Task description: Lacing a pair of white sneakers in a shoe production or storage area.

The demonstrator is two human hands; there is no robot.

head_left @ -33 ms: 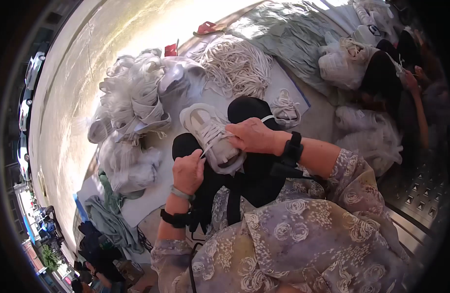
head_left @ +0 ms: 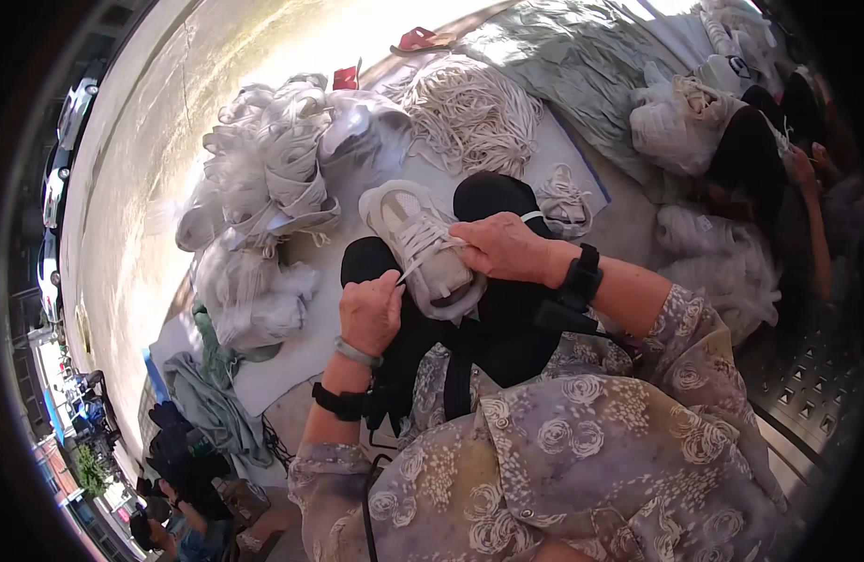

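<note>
Head view looks down on a pale grey-white laced sports shoe (head_left: 421, 245) lying across the person's black-clad knees, toe pointing away and up to the left. Right hand (head_left: 500, 245) lies over the shoe's near side, fingers closed on the lacing by the tongue; a black band sits on that wrist. Left hand (head_left: 369, 314) is just below the shoe's heel, thumb and fingers pinched together on the end of a white lace (head_left: 410, 272) that runs up into the shoe; that wrist bears a silver bangle and a black band.

Just beyond the right knee lies a second pale shoe (head_left: 563, 201). Farther out, on a light sheet (head_left: 301, 342) spread on the ground, a heap of white shoe uppers (head_left: 268, 178) sits to the left and a bundle of cream laces (head_left: 469, 112) lies at the top centre. Another person's arm (head_left: 811, 206) shows at the right edge beside stuffed white bags (head_left: 671, 117).
</note>
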